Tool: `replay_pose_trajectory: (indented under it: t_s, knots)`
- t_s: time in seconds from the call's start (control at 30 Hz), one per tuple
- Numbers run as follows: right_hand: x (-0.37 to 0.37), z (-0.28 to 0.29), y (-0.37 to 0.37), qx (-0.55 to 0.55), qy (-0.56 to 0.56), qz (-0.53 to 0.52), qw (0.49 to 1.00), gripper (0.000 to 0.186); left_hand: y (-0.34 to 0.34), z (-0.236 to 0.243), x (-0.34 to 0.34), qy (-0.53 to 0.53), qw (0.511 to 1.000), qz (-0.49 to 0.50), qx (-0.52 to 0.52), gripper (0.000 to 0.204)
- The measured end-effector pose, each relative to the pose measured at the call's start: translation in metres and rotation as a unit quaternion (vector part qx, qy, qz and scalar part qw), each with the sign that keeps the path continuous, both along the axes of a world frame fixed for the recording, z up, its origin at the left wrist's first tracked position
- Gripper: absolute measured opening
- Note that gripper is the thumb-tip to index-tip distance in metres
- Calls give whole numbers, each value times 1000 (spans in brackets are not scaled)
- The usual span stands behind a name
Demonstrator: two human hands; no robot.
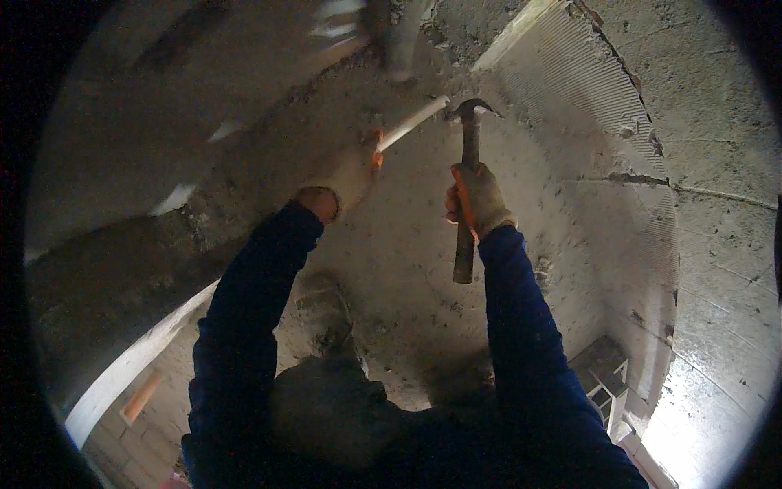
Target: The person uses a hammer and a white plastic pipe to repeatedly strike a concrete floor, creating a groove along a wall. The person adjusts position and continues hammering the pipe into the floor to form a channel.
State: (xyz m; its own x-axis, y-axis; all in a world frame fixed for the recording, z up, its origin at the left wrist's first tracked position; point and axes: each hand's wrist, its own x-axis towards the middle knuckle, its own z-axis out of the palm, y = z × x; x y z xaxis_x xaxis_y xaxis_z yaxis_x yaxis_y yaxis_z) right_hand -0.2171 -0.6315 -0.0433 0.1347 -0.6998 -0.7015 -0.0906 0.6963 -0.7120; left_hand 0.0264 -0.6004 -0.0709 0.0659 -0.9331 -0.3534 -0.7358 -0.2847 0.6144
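My left hand (350, 175), in a pale and orange work glove, is closed around a pale, straight rod (414, 124). The rod slants up and to the right, and its far end stops just short of the hammer's head; I cannot tell what kind of rod it is. My right hand (482, 200), gloved the same way, grips a claw hammer (470, 147) partway along its handle. The hammer stands head up in the view, its dark curved claw pointing right. Its handle end sticks out below my fist.
On the right runs a rough grey wall (717, 228), with a comb-ridged strip (586, 81) along its edge. A long white curved-looking band (147, 359) and an orange-brown block (141, 397) lie at lower left. A white metal frame (612, 395) stands at lower right beside bright light.
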Motion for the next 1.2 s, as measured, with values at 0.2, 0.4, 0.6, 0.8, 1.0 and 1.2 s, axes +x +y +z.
replay_pose_trajectory:
  t_s: [0.2, 0.4, 0.6, 0.8, 1.0, 1.2]
  knots:
    - [-4, -1, -1, 43, 24, 31, 998, 26, 22, -8, 12, 8, 992, 123, 38, 47]
    - [0, -8, -2, 28, 19, 32, 999, 25, 34, -8, 21, 28, 995, 98, -14, 46]
    - [3, -7, 0, 33, 41, 36, 998, 27, 23, -30, 28, 51, 995, 70, -39, 46]
    - [2, -7, -1, 8, 65, 45, 997, 23, 37, -18, 28, 200, 961, 180, 59, 48]
    - [8, 12, 1, 11, 103, 92, 990, 24, 49, -2, 21, 382, 879, 277, 72, 44]
    - [31, 55, -9, -115, 154, 221, 956, 24, 49, -16, 26, 517, 803, 287, 71, 38]
